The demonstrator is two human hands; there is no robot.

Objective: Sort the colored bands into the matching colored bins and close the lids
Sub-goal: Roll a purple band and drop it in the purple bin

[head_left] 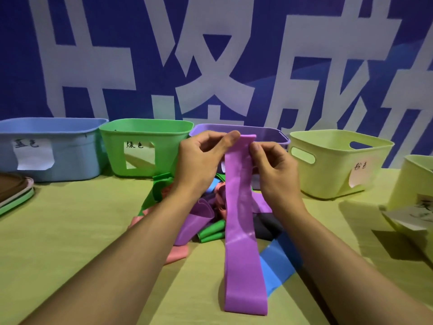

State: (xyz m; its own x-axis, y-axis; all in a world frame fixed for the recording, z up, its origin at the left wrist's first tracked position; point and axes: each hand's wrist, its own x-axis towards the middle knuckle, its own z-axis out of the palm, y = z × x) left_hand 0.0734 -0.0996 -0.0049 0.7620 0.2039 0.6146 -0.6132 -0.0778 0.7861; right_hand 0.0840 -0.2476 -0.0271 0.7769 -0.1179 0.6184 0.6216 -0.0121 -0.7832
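One purple band pinched by left hand and right hand, five bins behind

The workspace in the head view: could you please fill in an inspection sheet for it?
Surface: table under a yellow-green cloth.
Job's things: purple band held up in front of the purple bin; blue bin, green bin and pale yellow bin stand open in a row; pile of bands beneath the hands.
Clutter: stacked lids at left; another pale container with paper at right.
Grippers: left hand and right hand both pinch the band's top edge.
Cables: nothing seen.
Surroundings: blue banner with white characters.
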